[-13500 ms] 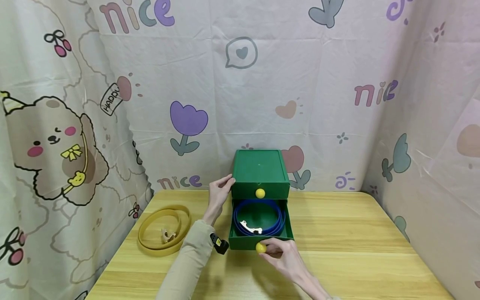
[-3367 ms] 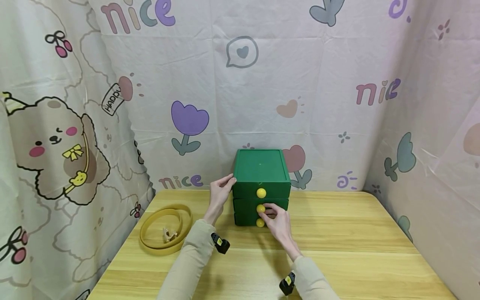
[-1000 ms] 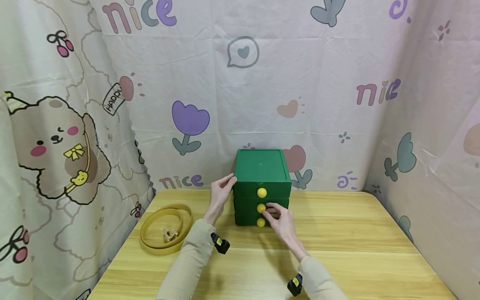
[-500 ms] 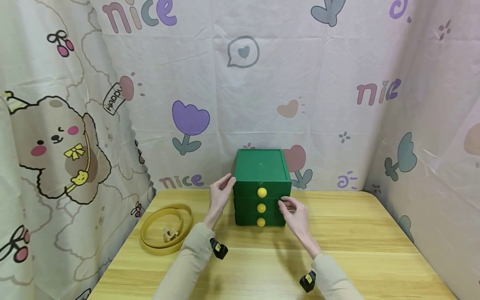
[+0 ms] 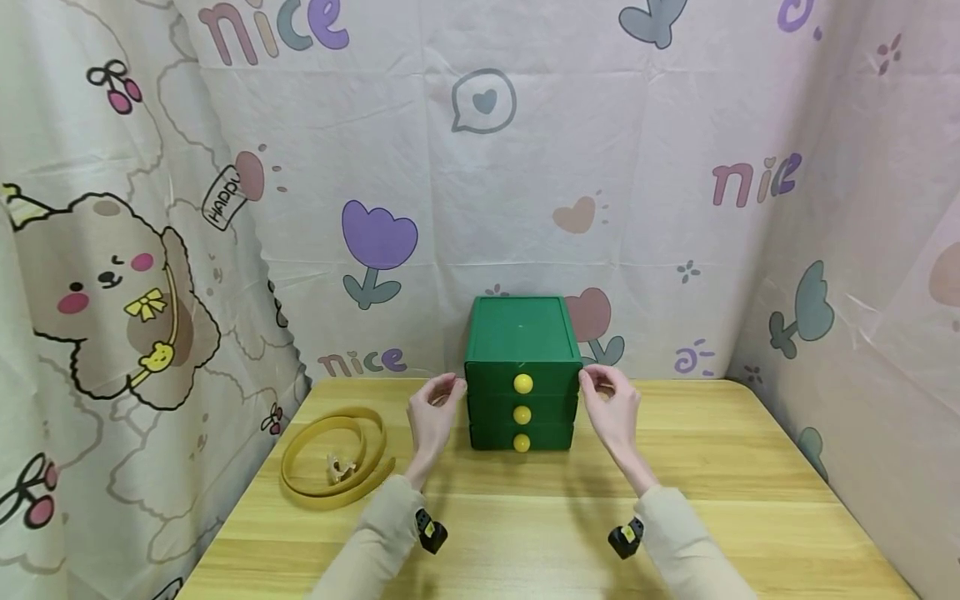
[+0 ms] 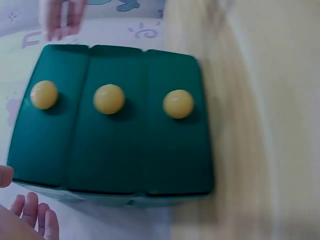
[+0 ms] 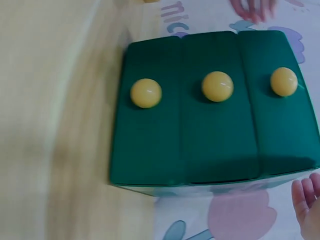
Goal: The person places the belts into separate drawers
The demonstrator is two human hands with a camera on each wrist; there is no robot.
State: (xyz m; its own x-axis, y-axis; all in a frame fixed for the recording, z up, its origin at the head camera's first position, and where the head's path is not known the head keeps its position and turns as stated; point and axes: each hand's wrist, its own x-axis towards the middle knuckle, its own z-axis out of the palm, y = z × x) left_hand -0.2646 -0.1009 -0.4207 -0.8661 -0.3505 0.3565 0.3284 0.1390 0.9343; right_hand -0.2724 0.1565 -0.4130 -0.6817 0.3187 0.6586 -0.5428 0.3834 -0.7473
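Note:
A green cabinet of three drawers point(image 5: 525, 329) stands on the table, all drawers pushed in, each with a round yellow knob point(image 7: 217, 86). Beside its upper left edge is my left hand point(image 5: 431, 423), fingers loosely bent, thumb tip right at the side. The left wrist view shows the left fingers point(image 6: 31, 210) spread apart from the thumb with nothing between them. On the other side my right hand point(image 5: 615, 414) mirrors this, fingertips close to the upper right edge and holding nothing. The inside of the drawers is hidden.
A coiled yellow belt point(image 5: 322, 502) with a metal buckle point(image 5: 340, 469) lies left of the cabinet. Behind the wooden table point(image 5: 712, 475) hangs a printed cloth point(image 5: 487, 183), with more cloth at both sides.
A drawer holding a coiled blue belt stood pulled out earlier and is now pushed in. My right hand left the middle knob for the cabinet's right side; my left dropped slightly from its corner.

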